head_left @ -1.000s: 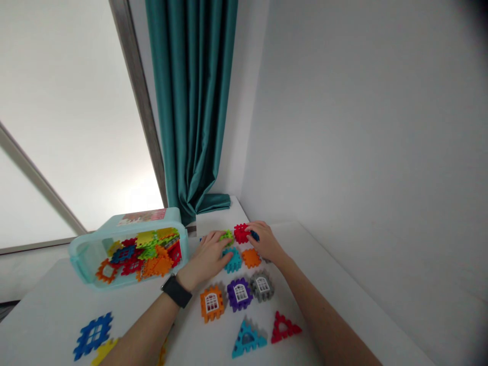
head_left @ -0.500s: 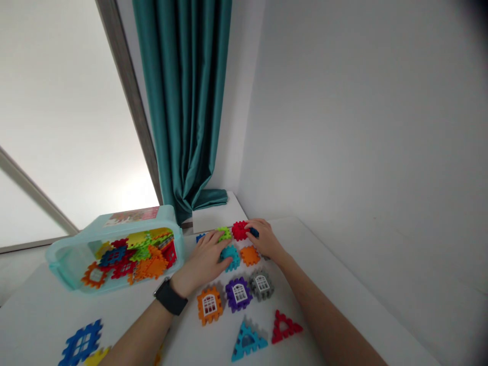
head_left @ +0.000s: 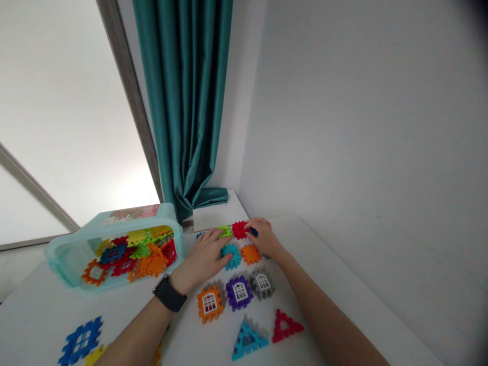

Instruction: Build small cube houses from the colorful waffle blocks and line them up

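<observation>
My left hand [head_left: 204,254], with a black watch on its wrist, lies low with its fingers spread. Its fingertips are at a lime-green notched building tile [head_left: 225,231], and the thumb rests over a teal tile [head_left: 233,258]. A blue tile [head_left: 200,235] is mostly hidden behind the hand. My right hand [head_left: 264,237] curls round a dark blue tile [head_left: 253,232], its fingertips at the red tile [head_left: 239,230]. An orange tile [head_left: 250,254] lies just below. Closer in are orange [head_left: 210,304], purple [head_left: 239,293] and grey [head_left: 262,283] tiles with white windows.
A pale turquoise tub [head_left: 80,284] lies on its side at left, with several mixed tiles inside. A teal triangle [head_left: 247,343] and a red triangle [head_left: 285,326] lie in front. Blue [head_left: 82,340] and yellow [head_left: 94,356] pieces lie lower left. Behind are a green curtain [head_left: 186,101] and a wall [head_left: 362,127].
My left hand has shifted very slightly, its thumb still over the teal tile. My right hand stays at the red and dark blue tiles. The view has moved a touch.
</observation>
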Tool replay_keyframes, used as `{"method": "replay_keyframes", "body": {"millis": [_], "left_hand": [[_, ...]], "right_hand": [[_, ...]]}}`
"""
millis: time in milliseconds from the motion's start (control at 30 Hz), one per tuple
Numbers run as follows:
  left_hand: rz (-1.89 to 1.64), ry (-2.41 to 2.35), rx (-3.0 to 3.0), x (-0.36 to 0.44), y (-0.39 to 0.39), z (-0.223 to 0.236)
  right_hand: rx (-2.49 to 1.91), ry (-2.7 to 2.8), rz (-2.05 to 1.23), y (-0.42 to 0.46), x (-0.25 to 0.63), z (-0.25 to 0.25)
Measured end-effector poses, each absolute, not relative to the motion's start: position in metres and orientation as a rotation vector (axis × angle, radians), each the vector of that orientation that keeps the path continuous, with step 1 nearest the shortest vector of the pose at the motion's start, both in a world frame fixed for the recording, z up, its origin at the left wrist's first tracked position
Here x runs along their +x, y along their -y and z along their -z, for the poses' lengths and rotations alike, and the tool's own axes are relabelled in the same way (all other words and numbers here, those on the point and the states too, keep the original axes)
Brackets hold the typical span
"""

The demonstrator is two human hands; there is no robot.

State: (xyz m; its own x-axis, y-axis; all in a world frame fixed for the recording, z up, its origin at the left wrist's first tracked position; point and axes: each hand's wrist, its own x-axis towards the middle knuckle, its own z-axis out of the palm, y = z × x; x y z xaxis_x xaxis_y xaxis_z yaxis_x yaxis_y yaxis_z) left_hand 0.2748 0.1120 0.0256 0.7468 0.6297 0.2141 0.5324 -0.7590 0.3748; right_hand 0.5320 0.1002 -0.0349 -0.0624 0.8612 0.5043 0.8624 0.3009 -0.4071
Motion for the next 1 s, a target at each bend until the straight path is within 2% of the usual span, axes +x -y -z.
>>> {"method": "replay_keyframes", "body": {"millis": [1000], "left_hand": [[-0.523, -0.896, 2.669, 0.2708, -0.117, -0.0267]], "right_hand": [[-1.563, 1.914, 0.033, -0.1001, 0.5307, 0.0368]]}}
